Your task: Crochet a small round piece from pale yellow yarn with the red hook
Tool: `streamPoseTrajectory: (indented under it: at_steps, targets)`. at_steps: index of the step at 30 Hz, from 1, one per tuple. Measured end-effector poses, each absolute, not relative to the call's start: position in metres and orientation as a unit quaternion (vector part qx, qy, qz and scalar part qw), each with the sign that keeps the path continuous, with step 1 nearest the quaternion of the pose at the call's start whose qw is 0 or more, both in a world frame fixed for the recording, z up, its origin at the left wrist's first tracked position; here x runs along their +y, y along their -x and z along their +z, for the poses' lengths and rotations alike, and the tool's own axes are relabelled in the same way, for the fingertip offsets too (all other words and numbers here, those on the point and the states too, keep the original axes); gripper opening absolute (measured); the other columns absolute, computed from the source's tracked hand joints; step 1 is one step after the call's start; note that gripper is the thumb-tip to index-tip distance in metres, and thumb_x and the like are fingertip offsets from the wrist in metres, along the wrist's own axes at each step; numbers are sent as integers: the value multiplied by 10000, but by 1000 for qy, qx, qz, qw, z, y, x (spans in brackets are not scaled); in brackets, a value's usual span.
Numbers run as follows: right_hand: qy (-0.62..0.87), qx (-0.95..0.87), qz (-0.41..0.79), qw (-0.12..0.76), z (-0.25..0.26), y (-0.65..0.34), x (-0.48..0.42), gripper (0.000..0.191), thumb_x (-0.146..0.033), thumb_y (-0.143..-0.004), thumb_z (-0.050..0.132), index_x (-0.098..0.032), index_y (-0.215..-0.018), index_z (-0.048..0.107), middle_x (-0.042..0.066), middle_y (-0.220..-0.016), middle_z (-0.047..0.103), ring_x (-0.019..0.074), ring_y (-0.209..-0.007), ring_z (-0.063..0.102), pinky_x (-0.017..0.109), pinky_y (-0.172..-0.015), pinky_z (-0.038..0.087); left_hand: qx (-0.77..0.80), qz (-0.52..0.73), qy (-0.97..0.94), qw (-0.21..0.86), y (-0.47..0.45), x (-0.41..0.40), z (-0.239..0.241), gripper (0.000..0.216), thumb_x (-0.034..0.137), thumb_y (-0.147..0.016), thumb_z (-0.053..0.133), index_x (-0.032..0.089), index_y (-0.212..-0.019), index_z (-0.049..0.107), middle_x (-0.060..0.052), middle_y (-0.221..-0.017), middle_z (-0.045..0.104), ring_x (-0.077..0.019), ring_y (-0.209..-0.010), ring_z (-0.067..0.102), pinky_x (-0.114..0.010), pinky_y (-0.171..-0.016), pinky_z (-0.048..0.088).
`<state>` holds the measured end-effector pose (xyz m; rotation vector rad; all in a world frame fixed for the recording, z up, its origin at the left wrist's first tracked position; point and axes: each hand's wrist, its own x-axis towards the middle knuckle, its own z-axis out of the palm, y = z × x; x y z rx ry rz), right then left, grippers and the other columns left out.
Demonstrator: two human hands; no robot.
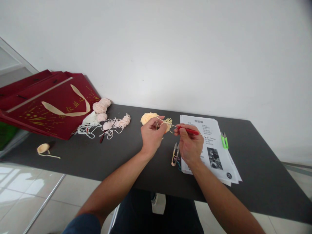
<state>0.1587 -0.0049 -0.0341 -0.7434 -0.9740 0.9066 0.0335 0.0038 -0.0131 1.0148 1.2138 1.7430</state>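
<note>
While the hook (pixel 190 131) is gripped by the right hand (pixel 191 145), yarn (pixel 167 123) is pinched by the left hand (pixel 151 135), left of the papers (pixel 201 121); stitches could be dropped if it were slackened.

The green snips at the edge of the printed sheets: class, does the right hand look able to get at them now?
Probably yes: nothing covers the green snips, and the printed sheets between them and the right hand lie flat. Its grip on the red-handled hook may hinder it, though.
</note>
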Motion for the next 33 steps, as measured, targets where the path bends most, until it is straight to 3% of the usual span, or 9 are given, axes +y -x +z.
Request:
streamPoseTrajectory:
  at_steps: [15, 25, 28, 33]
  targets:
    - [345, -483, 351, 724, -31, -155, -13, 99, -167, -837, 802, -257, -879, 805, 22, -942, 820, 165, -729, 757, 337, -683, 654, 493, 677, -413, 358, -33, 2, -14, 124, 161, -744, 728, 174, -858, 776, -17, -844, 735, -83, -606, 556, -219, -587, 479]
    - [349, -563, 290, 691, -33, -156, -22, 192, -117, -880, 754, -288, -931, 825, 10, -985, 832, 177, -803, 781, 356, -773, 674, 483, 682, -513, 194, -29, 1, -16, 186, 104, -804, 691, 214, -908, 799, -14, -888, 766, -113, -721, 613, -252, -719, 501]
    - [353, -552, 296, 695, -34, -155, -23, 195, -124, -874, 765, -299, -929, 830, 2, -991, 835, 177, -793, 785, 359, -771, 674, 484, 687, -503, 202, -30, 0, -15, 167, 113, -804, 704, 216, -893, 800, -12, -887, 771, -113, -732, 625, -251, -731, 506]
    - [367, -487, 337, 717, -36, -152, -19, 161, -149, -850, 799, -290, -918, 835, 6, -983, 841, 180, -767, 789, 357, -737, 663, 499, 689, -430, 304, -33, 0, -12, 68, 142, -757, 744, 182, -800, 777, -24, -930, 778, -94, -668, 605, -241, -688, 507]
